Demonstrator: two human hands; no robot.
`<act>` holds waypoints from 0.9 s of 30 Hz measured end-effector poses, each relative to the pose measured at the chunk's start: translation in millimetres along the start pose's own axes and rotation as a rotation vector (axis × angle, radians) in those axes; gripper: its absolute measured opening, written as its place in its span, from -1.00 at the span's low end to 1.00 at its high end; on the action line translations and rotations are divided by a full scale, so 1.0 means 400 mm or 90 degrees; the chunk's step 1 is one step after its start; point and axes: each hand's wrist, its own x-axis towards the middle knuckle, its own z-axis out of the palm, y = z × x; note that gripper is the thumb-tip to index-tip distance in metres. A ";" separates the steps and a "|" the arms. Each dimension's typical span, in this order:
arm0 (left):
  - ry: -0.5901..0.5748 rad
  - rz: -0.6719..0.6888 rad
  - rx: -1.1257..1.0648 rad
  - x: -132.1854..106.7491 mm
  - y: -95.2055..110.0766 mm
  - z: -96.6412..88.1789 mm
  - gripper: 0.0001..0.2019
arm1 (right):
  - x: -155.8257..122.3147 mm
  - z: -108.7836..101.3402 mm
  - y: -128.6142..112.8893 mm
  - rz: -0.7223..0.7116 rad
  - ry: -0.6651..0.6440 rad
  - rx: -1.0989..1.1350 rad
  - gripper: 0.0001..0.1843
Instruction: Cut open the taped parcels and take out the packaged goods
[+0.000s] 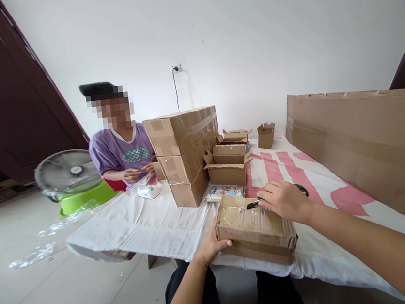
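A taped cardboard box (259, 236) sits at the table's near edge in front of me, its top covered with shiny, wrinkled tape. My left hand (212, 243) grips the box's left end, thumb on the front face and the other fingers mostly hidden. Above the box top, my right hand (285, 202) is closed around a pair of scissors (254, 204). Their dark blades point left at the tape, and a green handle loop shows behind the hand. Just beyond the box lies a colourful printed packet (224, 192).
Stacked long cartons (185, 159) stand left of centre, with open small boxes (226, 171) beside them. A large cardboard panel (363, 148) lines the right side. Across the table sits a person (124, 151) with hands near a white device (148, 192). A fan (75, 171) stands left.
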 end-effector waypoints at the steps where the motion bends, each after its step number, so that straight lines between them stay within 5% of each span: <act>1: -0.001 0.005 -0.004 0.000 0.000 0.000 0.19 | 0.008 0.005 -0.008 -0.008 -0.001 -0.002 -0.83; 5: -0.003 0.016 -0.008 0.001 -0.002 -0.001 0.19 | -0.009 -0.002 0.003 -0.059 -0.007 -0.029 -0.84; 10: -0.015 0.006 -0.003 -0.001 -0.012 -0.006 0.16 | -0.124 -0.029 0.081 -0.054 -0.030 -0.001 -0.78; 15: -0.032 -0.005 -0.004 -0.001 -0.006 -0.003 0.14 | -0.287 0.001 0.141 0.187 -0.077 0.060 -0.61; 20: -0.019 -0.013 0.000 -0.002 0.001 0.002 0.20 | -0.410 0.095 0.113 0.326 -0.269 0.149 -0.63; 24: -0.027 -0.018 -0.002 -0.004 -0.005 -0.002 0.21 | -0.432 0.148 0.091 0.322 -0.354 0.226 -0.72; 27: -0.030 -0.017 -0.001 -0.005 -0.008 -0.004 0.21 | -0.377 0.127 0.105 0.284 -0.249 0.219 -0.74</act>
